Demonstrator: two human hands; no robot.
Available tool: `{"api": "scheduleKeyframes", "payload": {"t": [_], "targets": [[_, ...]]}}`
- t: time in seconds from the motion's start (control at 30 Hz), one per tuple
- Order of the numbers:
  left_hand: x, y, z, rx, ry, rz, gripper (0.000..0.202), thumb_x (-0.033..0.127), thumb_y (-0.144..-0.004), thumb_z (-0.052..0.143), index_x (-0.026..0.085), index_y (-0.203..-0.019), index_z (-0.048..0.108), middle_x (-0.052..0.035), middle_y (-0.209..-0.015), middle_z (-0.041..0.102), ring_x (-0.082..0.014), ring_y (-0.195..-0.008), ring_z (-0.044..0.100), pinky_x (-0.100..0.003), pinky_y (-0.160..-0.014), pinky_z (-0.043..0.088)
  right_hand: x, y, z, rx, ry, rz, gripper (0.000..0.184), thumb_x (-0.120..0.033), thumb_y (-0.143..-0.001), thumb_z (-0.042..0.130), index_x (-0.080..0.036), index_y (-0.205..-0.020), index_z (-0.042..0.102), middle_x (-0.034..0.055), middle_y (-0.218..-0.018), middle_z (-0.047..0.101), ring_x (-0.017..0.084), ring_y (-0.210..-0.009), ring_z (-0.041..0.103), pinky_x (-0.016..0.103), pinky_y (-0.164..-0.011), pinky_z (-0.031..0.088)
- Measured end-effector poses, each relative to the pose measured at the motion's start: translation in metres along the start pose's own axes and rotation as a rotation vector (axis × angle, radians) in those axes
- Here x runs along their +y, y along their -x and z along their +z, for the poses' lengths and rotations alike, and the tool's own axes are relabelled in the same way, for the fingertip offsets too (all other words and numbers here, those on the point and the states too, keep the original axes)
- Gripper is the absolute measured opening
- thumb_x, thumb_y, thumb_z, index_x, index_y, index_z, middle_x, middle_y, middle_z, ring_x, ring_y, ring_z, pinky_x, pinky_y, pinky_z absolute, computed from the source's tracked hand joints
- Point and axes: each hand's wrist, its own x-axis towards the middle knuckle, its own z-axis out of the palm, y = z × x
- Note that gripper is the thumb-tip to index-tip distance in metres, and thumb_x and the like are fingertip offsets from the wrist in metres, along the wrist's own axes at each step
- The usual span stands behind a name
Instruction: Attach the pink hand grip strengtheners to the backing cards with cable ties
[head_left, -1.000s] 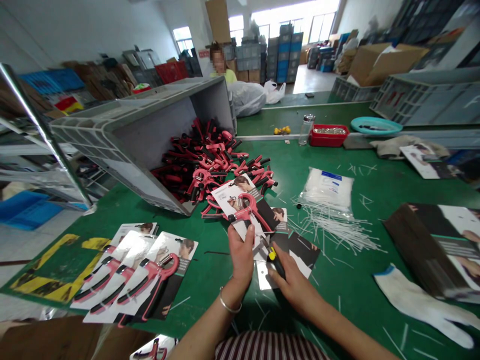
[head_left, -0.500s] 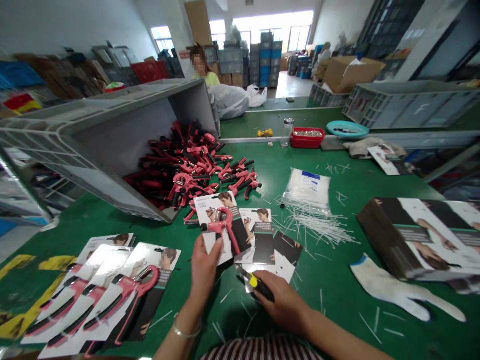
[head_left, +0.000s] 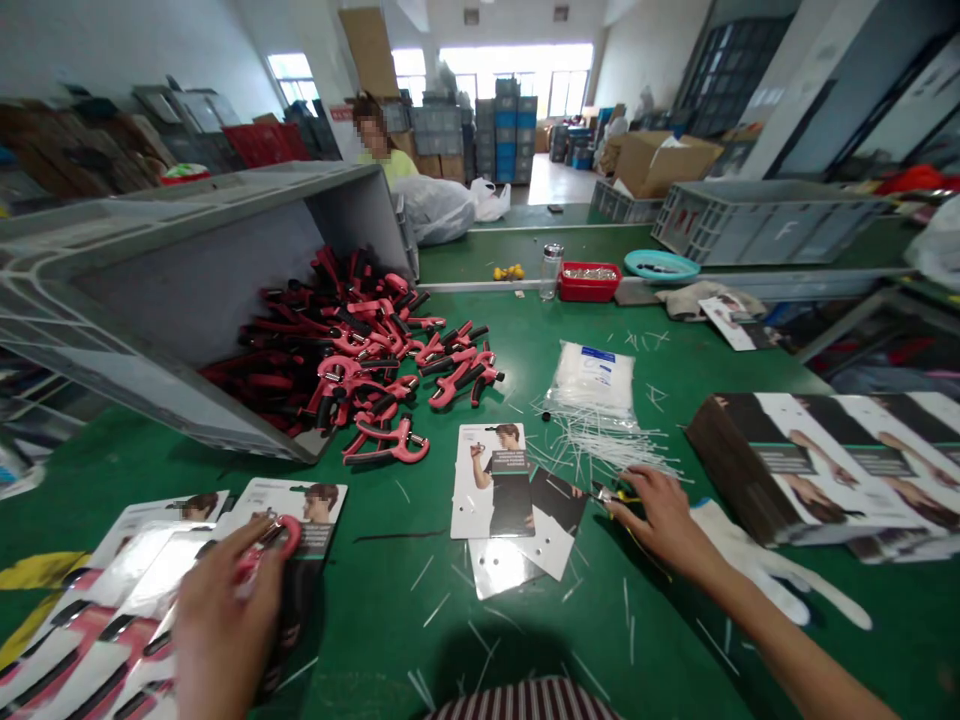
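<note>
"Please tell me, what do your hands do?"

"My left hand point(head_left: 225, 610) is at nine o'clock. The fingers are curled and press on a pink hand gripper point(head_left: 271, 540), which sits on a printed card. My right hand point(head_left: 664, 515) is at two o'clock, and the fingers pinch a small yellow-handled cutter point(head_left: 621, 497)."

"And what is around them?"

"Loose cable ties point(head_left: 600, 445) lie just beside the cutter, and a white work glove point(head_left: 765, 560) is at three o'clock, near my right hand. At twelve o'clock lies a printed card point(head_left: 491, 480). At eleven o'clock many pink and black hand grippers point(head_left: 337, 365) spill from a tipped grey crate point(head_left: 187, 290)."
</note>
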Motion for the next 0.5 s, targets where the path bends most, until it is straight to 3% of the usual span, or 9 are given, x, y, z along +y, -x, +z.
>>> {"api": "scheduleKeyframes", "payload": {"t": [0.03, 0.1, 0.13, 0.23, 0.33, 0.43, 0.5], "targets": [[0.021, 0.002, 0.025, -0.098, 0.047, 0.046, 0.041, 0.046, -0.085, 0.053, 0.022, -0.117, 0.061, -0.0089, -0.120, 0.064, -0.0306, -0.117, 0.056, -0.046, -0.106, 0.039, -0.003, -0.021, -0.001, -0.016, -0.038, 0.026, 0.046, -0.053, -0.092, 0.051, -0.016, -0.117, 0.062, 0.0167, -0.120, 0.061, 0.032, -0.113, 0.055, 0.050, -0.095, 0.043], [0.059, 0.007, 0.078, -0.348, 0.114, 0.130, 0.042, 0.048, -0.090, 0.045, 0.019, -0.116, 0.061, -0.0100, -0.116, 0.065, -0.0270, -0.107, 0.062, -0.041, -0.097, 0.046, -0.010, -0.064, -0.003, -0.126, -0.091, 0.244, 0.038, -0.040, -0.097, 0.043, -0.012, -0.111, 0.065, 0.0168, -0.114, 0.064, 0.027, -0.112, 0.057, 0.041, -0.096, 0.043], [0.074, 0.010, 0.103, -0.420, 0.083, 0.158, 0.046, 0.050, -0.090, 0.044, 0.016, -0.115, 0.061, -0.0125, -0.113, 0.065, -0.0275, -0.103, 0.062, -0.041, -0.094, 0.047, -0.012, -0.083, -0.003, -0.151, -0.085, 0.309, 0.036, -0.035, -0.098, 0.041, -0.011, -0.105, 0.067, 0.0183, -0.111, 0.066, 0.027, -0.110, 0.059, 0.039, -0.093, 0.044], [0.099, 0.016, 0.159, -0.453, -0.118, 0.229, 0.053, 0.052, -0.084, 0.053, 0.008, -0.112, 0.061, -0.0186, -0.104, 0.066, -0.0333, -0.103, 0.061, -0.045, -0.094, 0.044, -0.015, -0.123, 0.002, -0.206, -0.080, 0.453, 0.032, -0.031, -0.095, 0.049, -0.007, -0.093, 0.070, 0.0222, -0.102, 0.068, 0.029, -0.102, 0.063, 0.038, -0.086, 0.047], [0.099, 0.014, 0.182, -0.517, -0.114, 0.201, 0.042, 0.046, -0.083, 0.053, 0.010, -0.104, 0.063, -0.0147, -0.091, 0.068, -0.0318, -0.094, 0.064, -0.042, -0.085, 0.045, -0.009, -0.142, 0.007, -0.272, -0.135, 0.546, 0.028, -0.031, -0.095, 0.055, -0.008, -0.106, 0.066, 0.0188, -0.113, 0.065, 0.028, -0.105, 0.062, 0.041, -0.089, 0.050], [0.089, 0.005, 0.184, -0.652, 0.099, 0.038, 0.039, 0.048, -0.080, 0.055, 0.013, -0.097, 0.062, -0.0090, -0.080, 0.069, -0.0280, -0.079, 0.066, -0.038, -0.073, 0.047, 0.005, -0.154, 0.000, -0.393, -0.271, 0.575, 0.034, -0.035, -0.094, 0.059, -0.016, -0.122, 0.059, 0.0096, -0.125, 0.059, 0.024, -0.107, 0.061, 0.043, -0.089, 0.053], [0.083, -0.002, 0.181, -0.707, 0.280, -0.088, 0.043, 0.052, -0.074, 0.060, 0.014, -0.094, 0.062, -0.0087, -0.080, 0.070, -0.0275, -0.078, 0.067, -0.036, -0.072, 0.049, 0.015, -0.159, -0.011, -0.492, -0.387, 0.573, 0.033, -0.036, -0.094, 0.060, -0.015, -0.120, 0.059, 0.0085, -0.119, 0.061, 0.021, -0.099, 0.063, 0.040, -0.084, 0.056]]}}
